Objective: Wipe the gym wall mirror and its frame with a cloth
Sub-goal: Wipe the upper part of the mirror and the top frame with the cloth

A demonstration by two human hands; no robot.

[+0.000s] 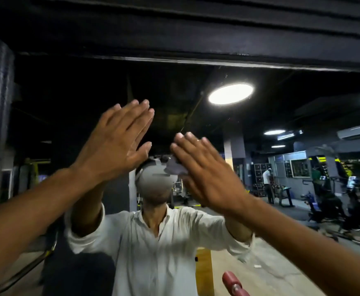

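The left hand lies flat on the large wall mirror while the right hand presses a pale crumpled cloth with straight fingers, so the glass is probably half-wiped and the black top frame is not yet done.

Two hands, a left hand and a right hand; one cloth; one mirror; perhaps four reflected ceiling lights.

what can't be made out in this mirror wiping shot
Cloth: head view, mostly hidden under the right hand; only a crumpled pale edge shows.
Left hand: fingertips blurred; contact with the mirror unclear.
Red object: cut off by the bottom edge; unidentifiable.
Frame: only its top strip shows; the bottom lies outside the picture.
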